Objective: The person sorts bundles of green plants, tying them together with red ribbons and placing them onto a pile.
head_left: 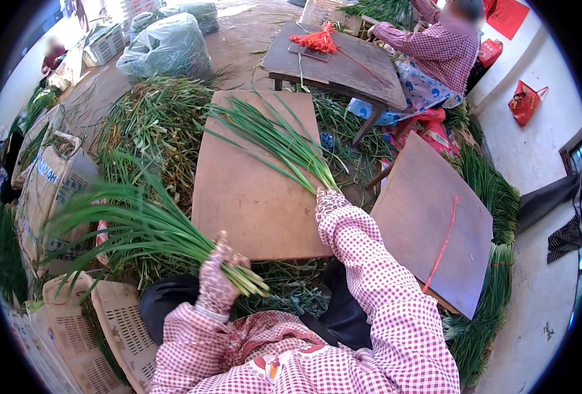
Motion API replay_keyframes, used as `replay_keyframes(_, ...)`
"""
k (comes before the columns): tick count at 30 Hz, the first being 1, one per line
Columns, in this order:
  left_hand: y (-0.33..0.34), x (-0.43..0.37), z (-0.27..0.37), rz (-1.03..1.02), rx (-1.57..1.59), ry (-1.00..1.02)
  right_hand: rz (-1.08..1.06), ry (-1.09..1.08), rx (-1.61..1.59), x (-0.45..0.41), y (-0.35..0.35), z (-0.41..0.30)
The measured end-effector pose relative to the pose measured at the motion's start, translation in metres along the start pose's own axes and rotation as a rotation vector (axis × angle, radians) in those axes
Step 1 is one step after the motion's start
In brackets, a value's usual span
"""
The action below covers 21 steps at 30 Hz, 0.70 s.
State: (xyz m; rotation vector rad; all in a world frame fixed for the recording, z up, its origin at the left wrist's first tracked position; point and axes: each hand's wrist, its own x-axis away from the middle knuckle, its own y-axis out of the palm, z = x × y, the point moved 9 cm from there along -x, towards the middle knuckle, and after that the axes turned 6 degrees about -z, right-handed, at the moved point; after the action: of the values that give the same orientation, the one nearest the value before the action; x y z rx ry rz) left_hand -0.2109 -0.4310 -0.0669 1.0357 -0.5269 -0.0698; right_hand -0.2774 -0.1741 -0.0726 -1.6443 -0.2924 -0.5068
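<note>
My left hand (220, 273), in a patterned glove, grips a thick bunch of green garlic chives (172, 226) by its pale stalks. The leaves fan out to the left and look blurred. A smaller bunch of chives (281, 140) lies slantwise across a brown board tabletop (256, 212), its leaf tips towards the far edge. At the board's right edge, my right hand (329, 201), gloved too, closes around the stalk ends of this bunch. Its fingertips are partly hidden by the hand's back.
A second board (428, 216) on the right bears a red tie strip (443, 241). Loose leaves are heaped (153, 123) at left, near plastic crates (118, 315). Stacked chives (488, 290) line the right wall. A person (428, 54) sits beyond a dark table (340, 69) holding red ties (318, 40).
</note>
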Motion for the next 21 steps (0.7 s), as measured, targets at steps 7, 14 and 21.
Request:
replay_keyframes(7,-0.028,0.014,-0.059,0.105,-0.079,-0.186,-0.261,-0.07,-0.616,0.048,0.043,-0.036)
replay_keyframes(14,-0.029,0.013,-0.058,-0.056,-0.26,-0.216,-0.275,-0.785,-0.547,0.119,0.05,-0.109)
replay_keyframes(21,0.031,0.005,0.03,-0.132,-0.221,0.281,0.404,-0.049,-0.302,-0.011,-0.052,0.053)
